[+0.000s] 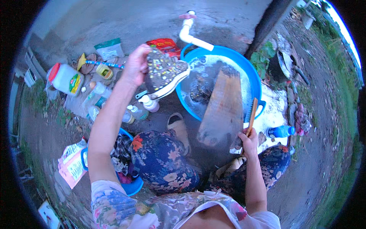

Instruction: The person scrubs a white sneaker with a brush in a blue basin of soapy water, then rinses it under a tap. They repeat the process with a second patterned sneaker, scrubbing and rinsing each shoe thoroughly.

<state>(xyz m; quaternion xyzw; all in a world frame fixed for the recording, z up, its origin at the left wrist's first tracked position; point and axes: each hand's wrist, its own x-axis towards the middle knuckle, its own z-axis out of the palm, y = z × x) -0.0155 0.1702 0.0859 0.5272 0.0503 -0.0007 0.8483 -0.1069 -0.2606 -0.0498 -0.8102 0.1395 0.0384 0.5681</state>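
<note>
My left hand (pixel 138 64) is raised and closed on a dark shoe (pixel 164 69) with multicoloured specks and a white sole edge. The shoe is in the air, left of a blue basin (pixel 256 72). My right hand (pixel 249 142) is closed around the wooden handle of a scrub brush (pixel 252 114), whose pale bristles face left. A wet wooden board (pixel 222 110) leans from the near side into the basin, left of the brush. White suds and murky water fill the basin, where a dark speckled thing (pixel 201 88), partly under water, is hard to make out.
A white pipe tap (pixel 186 33) juts over the basin. Several bottles, a pump bottle (pixel 148 103) and a red-lidded jar (pixel 65 79) stand at left. Clothes fill a blue tub (pixel 131 187) by my left knee. A blue bottle (pixel 280 131) lies at right.
</note>
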